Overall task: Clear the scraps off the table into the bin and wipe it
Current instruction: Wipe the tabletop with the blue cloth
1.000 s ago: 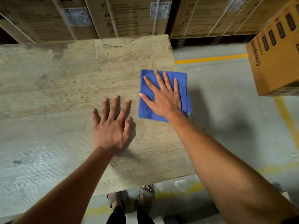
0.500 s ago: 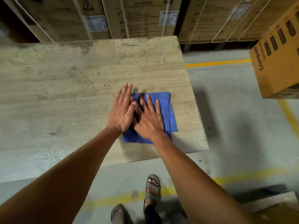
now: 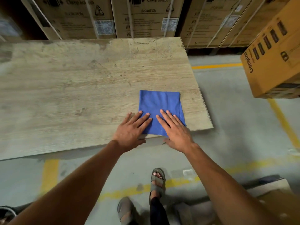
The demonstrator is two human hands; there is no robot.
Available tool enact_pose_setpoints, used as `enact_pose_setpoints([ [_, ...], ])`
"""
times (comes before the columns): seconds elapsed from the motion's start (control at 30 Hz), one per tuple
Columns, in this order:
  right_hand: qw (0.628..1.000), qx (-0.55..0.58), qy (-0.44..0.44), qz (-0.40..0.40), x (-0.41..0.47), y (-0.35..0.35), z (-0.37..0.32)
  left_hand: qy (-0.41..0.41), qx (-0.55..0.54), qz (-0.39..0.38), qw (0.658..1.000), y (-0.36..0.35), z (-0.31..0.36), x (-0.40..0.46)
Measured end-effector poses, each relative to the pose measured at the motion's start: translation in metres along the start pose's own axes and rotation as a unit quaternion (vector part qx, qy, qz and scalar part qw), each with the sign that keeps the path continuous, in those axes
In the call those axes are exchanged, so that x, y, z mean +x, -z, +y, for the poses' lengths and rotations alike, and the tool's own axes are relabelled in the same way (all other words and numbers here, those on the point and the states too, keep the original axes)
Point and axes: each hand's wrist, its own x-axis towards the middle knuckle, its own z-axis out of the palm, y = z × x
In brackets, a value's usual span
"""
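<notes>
Both hands flat, fingers straight — left hand [image 3: 132, 127] and right hand [image 3: 174, 127] press the folded blue cloth [image 3: 159, 103] at the table [image 3: 65, 95] edge — grasping nothing

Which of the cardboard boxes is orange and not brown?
The tilted box at the right edge, printed "Crompton"; the strapped boxes behind the table are brown.

The cloth [image 3: 159, 109] lies flat on the counter [image 3: 73, 95], near its right front corner. Both hands rest side by side on the near part of the cloth, the left hand [image 3: 131, 129] on its left edge and the right hand [image 3: 176, 130] on its right. Tall boxes [image 3: 142, 17] stand behind the counter, and another box [image 3: 274, 57] sits off to the right.
</notes>
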Motion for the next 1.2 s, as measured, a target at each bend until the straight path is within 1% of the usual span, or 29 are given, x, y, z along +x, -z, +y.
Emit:
enact_pose_setpoints([
  [0.07, 0.999, 0.026, -0.019, 0.040, -0.008, -0.003, -0.016, -0.012, -0.010, 0.041, 0.999, 0.004, 0.009, -0.010],
  [0.13, 0.996, 0.057, -0.023, 0.068, -0.021, -0.002, -0.036, -0.031, -0.019, 0.103, 0.994, 0.010, 0.018, -0.024],
  [0.17, 0.995, 0.066, -0.023, 0.078, -0.028, 0.002, -0.046, -0.037, -0.026, 0.117, 0.992, 0.017, 0.023, -0.032],
  [0.2, 0.994, 0.072, -0.031, 0.078, -0.035, 0.010, -0.056, -0.033, -0.047, 0.099, 0.993, 0.031, 0.028, -0.042],
  [0.23, 0.994, 0.090, -0.044, 0.051, -0.041, 0.024, -0.064, -0.015, -0.074, 0.055, 0.996, 0.045, 0.030, -0.051],
  [0.3, 0.987, 0.134, -0.070, -0.055, -0.049, 0.057, -0.072, 0.032, -0.123, -0.064, 0.990, 0.069, 0.030, -0.066],
  [0.33, 0.980, 0.145, -0.070, -0.118, -0.054, 0.074, -0.077, 0.045, -0.160, -0.113, 0.980, 0.084, 0.029, -0.075],
  [0.37, 0.973, 0.152, -0.066, -0.162, -0.058, 0.091, -0.080, 0.051, -0.205, -0.140, 0.967, 0.098, 0.027, -0.082],
  [0.4, 0.966, 0.172, -0.069, -0.179, -0.061, 0.105, -0.083, 0.056, -0.252, -0.157, 0.953, 0.110, 0.024, -0.087],
  [0.47, 0.950, 0.238, -0.108, -0.174, -0.069, 0.137, -0.085, 0.086, -0.311, -0.180, 0.929, 0.138, 0.019, -0.100],
  [0.5, 0.935, 0.279, -0.131, -0.174, -0.073, 0.153, -0.086, 0.114, -0.337, -0.174, 0.918, 0.152, 0.017, -0.107],
  [0.53, 0.916, 0.328, -0.145, -0.177, -0.078, 0.169, -0.086, 0.141, -0.383, -0.160, 0.899, 0.167, 0.016, -0.114],
  [0.6, 0.866, 0.437, -0.177, -0.168, -0.090, 0.196, -0.088, 0.183, -0.497, -0.131, 0.838, 0.189, 0.013, -0.125],
  [0.67, 0.795, 0.553, -0.209, -0.140, -0.100, 0.216, -0.092, 0.208, -0.588, -0.108, 0.775, 0.210, 0.018, -0.138],
  [0.7, 0.755, 0.603, -0.224, -0.127, -0.106, 0.225, -0.096, 0.216, -0.616, -0.097, 0.752, 0.217, 0.022, -0.144],
  [0.73, 0.721, 0.644, -0.230, -0.113, -0.112, 0.234, -0.100, 0.222, -0.630, -0.083, 0.739, 0.224, 0.026, -0.150],
  [0.77, 0.691, 0.677, -0.232, -0.103, -0.117, 0.241, -0.105, 0.225, -0.639, -0.073, 0.732, 0.231, 0.030, -0.154],
  [0.83, 0.653, 0.712, -0.244, -0.086, -0.126, 0.250, -0.115, 0.231, -0.656, -0.057, 0.716, 0.241, 0.037, -0.162],
  [0.93, 0.625, 0.737, -0.250, -0.064, -0.133, 0.266, -0.123, 0.225, -0.679, -0.041, 0.698, 0.256, 0.047, -0.169],
  [0.97, 0.609, 0.751, -0.248, -0.058, -0.136, 0.273, -0.125, 0.222, -0.683, -0.033, 0.695, 0.262, 0.049, -0.169],
  [1.0, 0.580, 0.776, -0.243, -0.051, -0.139, 0.279, -0.126, 0.221, -0.690, -0.021, 0.689, 0.267, 0.051, -0.169],
  [1.03, 0.543, 0.805, -0.235, -0.042, -0.143, 0.281, -0.126, 0.222, -0.694, -0.009, 0.685, 0.273, 0.053, -0.169],
  [1.07, 0.518, 0.825, -0.225, -0.033, -0.147, 0.281, -0.126, 0.226, -0.701, 0.006, 0.676, 0.278, 0.055, -0.167],
  [1.1, 0.503, 0.838, -0.209, -0.033, -0.152, 0.280, -0.128, 0.236, -0.704, 0.023, 0.669, 0.282, 0.057, -0.166],
  [1.13, 0.502, 0.841, -0.197, -0.038, -0.155, 0.277, -0.131, 0.250, -0.703, 0.040, 0.665, 0.286, 0.060, -0.165],
  [1.2, 0.517, 0.836, -0.181, -0.048, -0.160, 0.268, -0.140, 0.283, -0.686, 0.060, 0.668, 0.285, 0.065, -0.164],
])
